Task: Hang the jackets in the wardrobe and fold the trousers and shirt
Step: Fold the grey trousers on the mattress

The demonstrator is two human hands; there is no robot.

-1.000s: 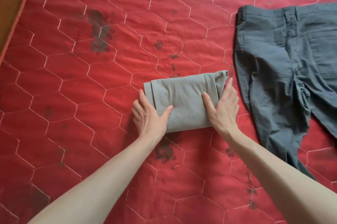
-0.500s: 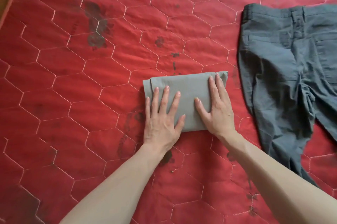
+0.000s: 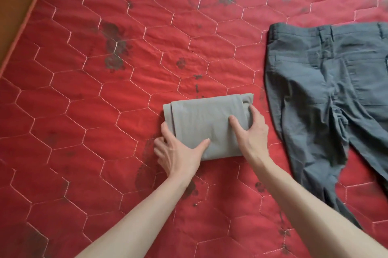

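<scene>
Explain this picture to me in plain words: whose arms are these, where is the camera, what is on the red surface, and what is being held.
No machine here: these are a person's two bare arms. The single camera is worn on the person's head and looks forward and down, so the arms enter from the bottom edge.

The surface is a red quilted mattress with hexagon stitching and dark printed flowers. A wooden strip shows beyond its left edge.

Two garments lie on it. In the middle is a grey garment folded into a compact rectangle. To its right, dark grey trousers lie spread out, not yet folded and untouched.

The left hand grips the bundle's left end, thumb on top and fingers at its edge. The right hand grips the right end likewise. Whether the bundle is lifted cannot be told.
</scene>
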